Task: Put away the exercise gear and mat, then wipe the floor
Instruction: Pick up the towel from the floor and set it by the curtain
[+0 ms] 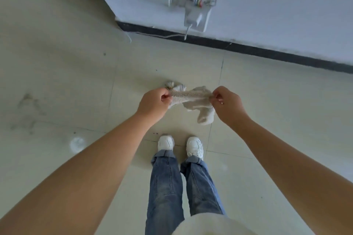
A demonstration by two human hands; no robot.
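Cloth point(191, 99) is held up, stretched between 2 pinching hands, left point(152, 104) and right point(228, 106). Wiping comes next: bend down to the floor point(76, 82).

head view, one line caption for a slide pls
Standing person stretches a white cloth between left hand and right hand above the tiled floor.

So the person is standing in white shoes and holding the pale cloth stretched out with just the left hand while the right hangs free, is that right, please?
Not quite. In the head view the right hand is not free: both hands hold the pale cloth, the left hand pinching one end and the right the other. The rest holds: the person stands in white shoes.
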